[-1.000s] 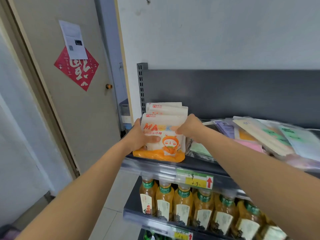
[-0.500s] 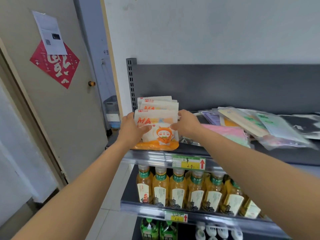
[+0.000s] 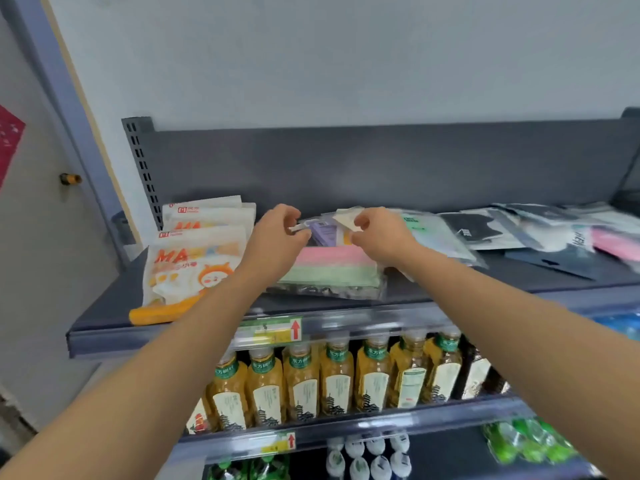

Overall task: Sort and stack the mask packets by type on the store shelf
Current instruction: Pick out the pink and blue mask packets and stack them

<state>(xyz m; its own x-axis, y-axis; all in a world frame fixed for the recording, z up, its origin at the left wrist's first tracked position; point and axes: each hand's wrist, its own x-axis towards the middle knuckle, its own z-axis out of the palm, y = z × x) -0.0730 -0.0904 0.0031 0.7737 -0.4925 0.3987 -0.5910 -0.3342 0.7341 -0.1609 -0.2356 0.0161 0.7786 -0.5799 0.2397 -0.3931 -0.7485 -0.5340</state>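
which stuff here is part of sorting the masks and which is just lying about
Job:
orange cartoon mask packets
pink and green mask packet
purple packet
black mask packets
left hand
right hand

Lying about:
tea bottles
price tag
green bottles

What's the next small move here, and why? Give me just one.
Probably lift the cream packet pinched in the right hand off the mixed pile. The orange cartoon packets already sit stacked at the shelf's left end, while purple, pink-green and black packets still overlap unsorted. The left hand grips the pile's edge.
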